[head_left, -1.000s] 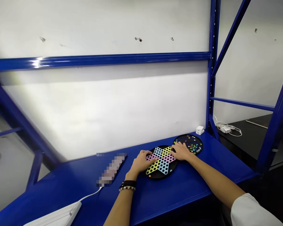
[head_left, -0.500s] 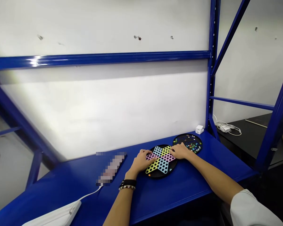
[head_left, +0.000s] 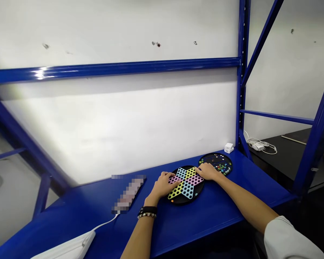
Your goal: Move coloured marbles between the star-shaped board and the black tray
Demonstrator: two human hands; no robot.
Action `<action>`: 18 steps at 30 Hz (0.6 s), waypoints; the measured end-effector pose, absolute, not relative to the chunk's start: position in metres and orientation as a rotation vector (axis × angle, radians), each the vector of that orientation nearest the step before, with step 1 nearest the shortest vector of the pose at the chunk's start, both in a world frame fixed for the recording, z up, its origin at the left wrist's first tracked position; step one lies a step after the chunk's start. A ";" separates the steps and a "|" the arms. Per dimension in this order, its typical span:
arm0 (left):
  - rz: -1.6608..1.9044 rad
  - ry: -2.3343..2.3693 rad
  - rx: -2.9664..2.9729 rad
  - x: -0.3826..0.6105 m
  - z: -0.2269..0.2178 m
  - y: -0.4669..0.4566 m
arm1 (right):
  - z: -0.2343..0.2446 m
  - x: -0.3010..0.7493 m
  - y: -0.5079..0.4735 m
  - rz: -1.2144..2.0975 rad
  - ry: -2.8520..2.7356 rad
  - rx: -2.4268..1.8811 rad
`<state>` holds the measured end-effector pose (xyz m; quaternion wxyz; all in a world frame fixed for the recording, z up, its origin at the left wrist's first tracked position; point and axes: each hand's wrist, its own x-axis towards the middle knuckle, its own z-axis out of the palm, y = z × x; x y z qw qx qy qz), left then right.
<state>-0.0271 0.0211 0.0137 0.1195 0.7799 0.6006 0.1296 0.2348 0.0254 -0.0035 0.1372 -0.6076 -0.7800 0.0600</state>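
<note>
A round black Chinese-checkers board (head_left: 187, 184) with a pastel star of empty holes lies on the blue shelf (head_left: 183, 219). My left hand (head_left: 163, 185) rests on the board's left edge, fingers curled over the rim. My right hand (head_left: 208, 171) lies at the board's right edge, fingers bent, next to a second round black tray (head_left: 220, 162) holding several coloured marbles. What the right fingers hold, if anything, is too small to see.
A blurred flat object (head_left: 127, 192) with a white cable lies left of the board. A white device (head_left: 67, 248) sits at the shelf's near left. A small white charger (head_left: 228, 148) stands by the blue upright. A black table (head_left: 288, 154) with cables is at right.
Almost nothing differs. The view has shifted very slightly; both hands stay at the board's edges.
</note>
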 end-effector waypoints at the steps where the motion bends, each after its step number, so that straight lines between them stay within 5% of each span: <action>1: 0.386 1.753 2.282 -0.027 0.013 0.021 | -0.003 0.234 0.026 0.186 -2.244 -1.757; 14: 0.603 1.622 2.344 -0.029 0.039 0.006 | 0.007 0.280 0.033 0.104 -1.974 -1.978; 18: 0.314 1.660 2.307 -0.031 0.054 -0.030 | 0.004 0.276 0.028 0.012 -1.974 -1.926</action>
